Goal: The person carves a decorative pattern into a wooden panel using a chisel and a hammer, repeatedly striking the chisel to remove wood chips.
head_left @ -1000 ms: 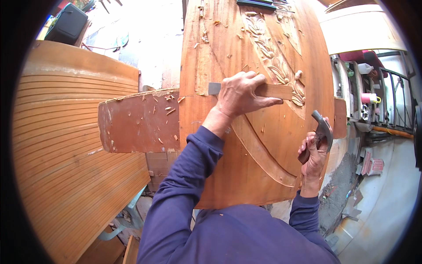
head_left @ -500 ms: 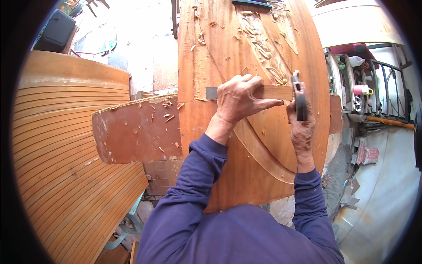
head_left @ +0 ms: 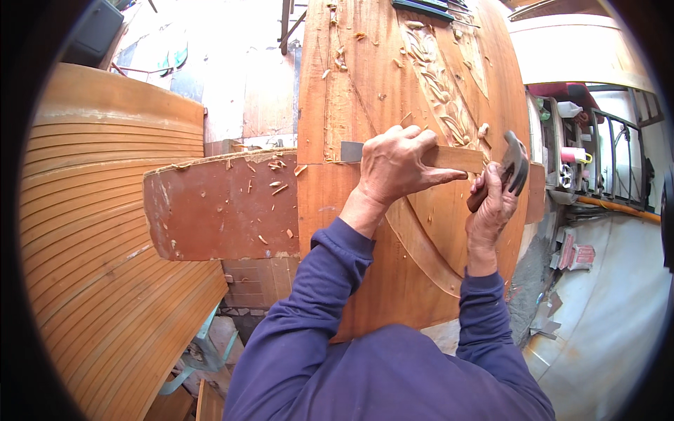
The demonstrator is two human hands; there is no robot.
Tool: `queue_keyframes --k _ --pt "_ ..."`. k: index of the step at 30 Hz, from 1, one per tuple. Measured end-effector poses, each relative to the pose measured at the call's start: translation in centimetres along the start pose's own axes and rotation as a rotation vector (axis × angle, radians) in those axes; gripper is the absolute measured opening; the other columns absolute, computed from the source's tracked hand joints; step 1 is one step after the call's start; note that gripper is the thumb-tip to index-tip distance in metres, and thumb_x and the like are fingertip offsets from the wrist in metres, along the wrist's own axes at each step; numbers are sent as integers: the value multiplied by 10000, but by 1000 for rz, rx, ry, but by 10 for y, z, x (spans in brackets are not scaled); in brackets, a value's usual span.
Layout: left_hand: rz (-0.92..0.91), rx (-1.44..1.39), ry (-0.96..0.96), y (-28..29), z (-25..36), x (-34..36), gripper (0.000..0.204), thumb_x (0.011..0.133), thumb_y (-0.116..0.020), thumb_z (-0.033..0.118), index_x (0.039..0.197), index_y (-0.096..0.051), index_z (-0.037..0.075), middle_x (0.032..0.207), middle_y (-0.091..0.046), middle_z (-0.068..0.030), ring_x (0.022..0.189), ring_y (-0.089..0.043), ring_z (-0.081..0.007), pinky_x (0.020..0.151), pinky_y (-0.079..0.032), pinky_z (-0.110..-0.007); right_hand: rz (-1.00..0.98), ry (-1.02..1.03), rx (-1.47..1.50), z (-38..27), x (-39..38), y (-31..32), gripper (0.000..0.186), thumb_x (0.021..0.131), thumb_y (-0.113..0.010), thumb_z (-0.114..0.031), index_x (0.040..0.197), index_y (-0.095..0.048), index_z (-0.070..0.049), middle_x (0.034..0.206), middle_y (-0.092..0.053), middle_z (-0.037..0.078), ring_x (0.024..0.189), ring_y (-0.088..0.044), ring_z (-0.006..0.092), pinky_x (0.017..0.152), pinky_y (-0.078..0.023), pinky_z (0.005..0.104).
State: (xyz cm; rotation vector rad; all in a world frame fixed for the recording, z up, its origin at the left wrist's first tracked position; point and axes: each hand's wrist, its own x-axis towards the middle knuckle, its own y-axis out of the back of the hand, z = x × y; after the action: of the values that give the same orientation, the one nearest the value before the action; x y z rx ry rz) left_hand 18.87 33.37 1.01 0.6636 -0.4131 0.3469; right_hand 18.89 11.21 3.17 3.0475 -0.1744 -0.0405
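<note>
My left hand (head_left: 394, 165) is closed round the middle of a wide flat chisel (head_left: 456, 158), its thumb stretched along the wooden handle. The square metal blade sticks out to the left and the handle points right. A claw hammer (head_left: 517, 165) with a dark head is in my right hand (head_left: 490, 214), just right of the handle's end; the head is tilted up and apart from the chisel. Below both hands lies a brown wooden panel (head_left: 386, 281) with a curved moulding (head_left: 425, 249) and a carved leaf band (head_left: 439, 84).
Wood shavings (head_left: 278, 165) dot the panel and the red-brown board (head_left: 217, 210) under it. A dark case of tools (head_left: 425, 8) rests at the panel's far end. A slatted wooden panel (head_left: 105, 231) stands at left. Metal shelving (head_left: 611, 151) is at right.
The hammer has swung away from the chisel's handle end, its head turning up and to the right. My left hand keeps its grip on the chisel. The whole view has shifted slightly.
</note>
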Motion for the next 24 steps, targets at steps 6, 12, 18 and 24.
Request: queue_keyframes --k 6,12,18,24 --pt "26 19 8 1 -4 -1 628 643 -912 725 791 -701 152 721 -661 -12 689 -702 -208 591 -553 -353 -45 28 -211 -8 -10 -10 168 1075 -696 -138 1227 -651 -83 928 -658 4 749 -590 76 646 -494 244" --pt "34 -4 11 6 -2 0 630 633 -922 717 799 -710 147 725 -667 -18 690 -705 -214 594 -560 -357 -9 96 -192 -10 -18 -19 144 1080 -679 -158 1177 -650 -55 901 -647 7 735 -594 82 651 -486 249" --pt "2 6 26 4 -7 -1 621 669 -877 749 793 -711 163 748 -666 -7 714 -710 -220 599 -559 -363 67 47 -57 -8 -1 -15 297 1087 -654 -150 1375 -635 -79 823 -621 -16 704 -553 60 605 -426 223" --pt "24 39 5 13 -13 1 595 628 -933 707 765 -712 172 724 -669 3 677 -709 -204 572 -556 -366 -61 137 -195 3 -17 -20 127 1063 -694 -104 1189 -708 -107 882 -661 -17 717 -586 57 617 -462 237"
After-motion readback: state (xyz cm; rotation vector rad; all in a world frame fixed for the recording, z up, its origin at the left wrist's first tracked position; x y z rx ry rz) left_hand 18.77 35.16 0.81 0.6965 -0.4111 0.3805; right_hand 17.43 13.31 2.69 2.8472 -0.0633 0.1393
